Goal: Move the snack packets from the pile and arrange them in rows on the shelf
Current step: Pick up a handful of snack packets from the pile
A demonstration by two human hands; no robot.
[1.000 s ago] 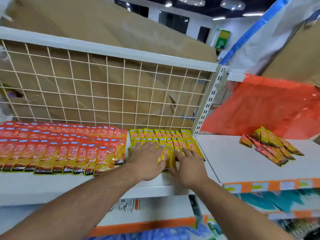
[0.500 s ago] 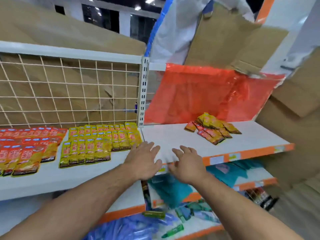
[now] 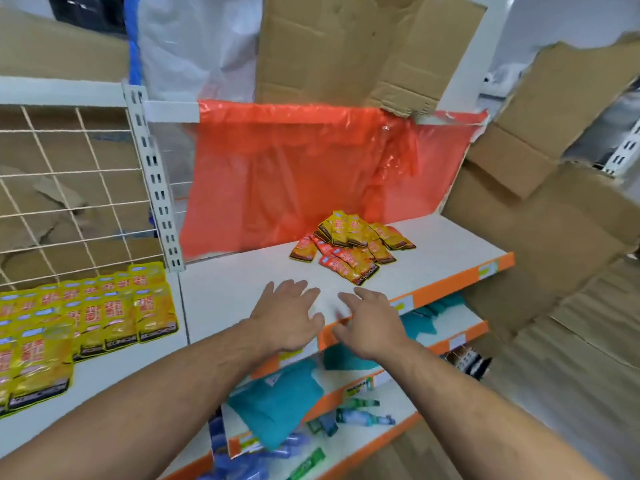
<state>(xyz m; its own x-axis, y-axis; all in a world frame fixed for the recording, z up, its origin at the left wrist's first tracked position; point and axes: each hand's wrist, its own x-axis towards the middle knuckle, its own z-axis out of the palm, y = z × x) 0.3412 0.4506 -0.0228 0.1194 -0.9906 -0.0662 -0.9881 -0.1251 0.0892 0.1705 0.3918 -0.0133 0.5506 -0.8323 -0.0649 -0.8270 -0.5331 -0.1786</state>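
A loose pile of yellow and red snack packets (image 3: 351, 245) lies on the right white shelf (image 3: 450, 251), in front of an orange plastic sheet. Rows of yellow packets (image 3: 93, 317) lie flat on the left shelf (image 3: 114, 379). My left hand (image 3: 289, 315) and my right hand (image 3: 369, 320) hover side by side over the front edge of the right shelf, a short way in front of the pile. Both hands have their fingers spread and hold nothing.
A slotted white upright post (image 3: 156, 188) and a wire grid back panel (image 3: 69, 199) stand behind the left shelf. Cardboard sheets (image 3: 540, 220) lean at the right. Lower shelves hold teal packages (image 3: 277, 403) and small bottles (image 3: 360, 415).
Both hands have left the arranged yellow rows and travelled right to the shelf with the pile. The camera has swung right, so the pile sits nearer the middle of view.
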